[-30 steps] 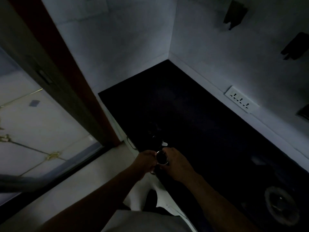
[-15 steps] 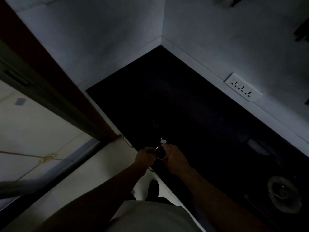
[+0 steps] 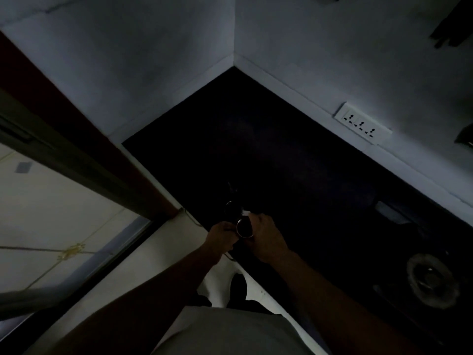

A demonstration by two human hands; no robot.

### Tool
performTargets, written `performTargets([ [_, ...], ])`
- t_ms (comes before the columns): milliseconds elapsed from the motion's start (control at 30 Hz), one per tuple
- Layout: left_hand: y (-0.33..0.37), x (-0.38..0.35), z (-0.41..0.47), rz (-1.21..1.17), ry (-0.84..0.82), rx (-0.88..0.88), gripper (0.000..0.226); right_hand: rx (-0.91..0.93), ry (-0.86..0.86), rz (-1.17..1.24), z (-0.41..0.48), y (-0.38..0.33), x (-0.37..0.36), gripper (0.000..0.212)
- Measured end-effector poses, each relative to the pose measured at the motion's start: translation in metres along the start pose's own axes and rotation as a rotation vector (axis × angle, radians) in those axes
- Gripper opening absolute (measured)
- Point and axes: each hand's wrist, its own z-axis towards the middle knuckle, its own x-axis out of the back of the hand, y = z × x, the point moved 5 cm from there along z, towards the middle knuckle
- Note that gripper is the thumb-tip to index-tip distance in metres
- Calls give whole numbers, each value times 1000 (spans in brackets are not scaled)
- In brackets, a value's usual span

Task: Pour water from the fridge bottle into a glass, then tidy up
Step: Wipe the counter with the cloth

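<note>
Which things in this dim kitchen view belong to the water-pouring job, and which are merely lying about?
Belonging to the job:
- left hand and right hand, both closed around something
- round-rimmed vessel held between them, probably the glass or the bottle's mouth; too dark to tell which

Lying about:
- wall socket strip
- round dish-like object on the dark counter

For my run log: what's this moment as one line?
left hand: on glass | right hand: on glass | counter: dark | pouring: cannot tell
</note>
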Motion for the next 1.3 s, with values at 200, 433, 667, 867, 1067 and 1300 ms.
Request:
performTargets([
  [200, 33, 19, -39, 307, 52, -185, 26, -72, -1, -33, -31, -12, 42, 30],
  [433, 105, 16, -106, 1080, 132, -687, 17, -286, 47, -267, -101, -45, 95, 45],
  [667, 103, -49, -171, 1495, -47, -959, 44, -608, 162, -147, -220, -47, 98, 47],
  [867, 38, -139, -245, 1671, -301, -1135, 42, -912, 339, 28, -373, -22, 71, 43],
  [1067, -17, -203, -304, 1862, -307, -1264, 46, -1069, 416, 117, -475, -1, 40, 47],
  [1300, -130, -340, -417, 1958, -366, -1440, 44, -1214, 492, 190, -666, 51, -4, 50],
])
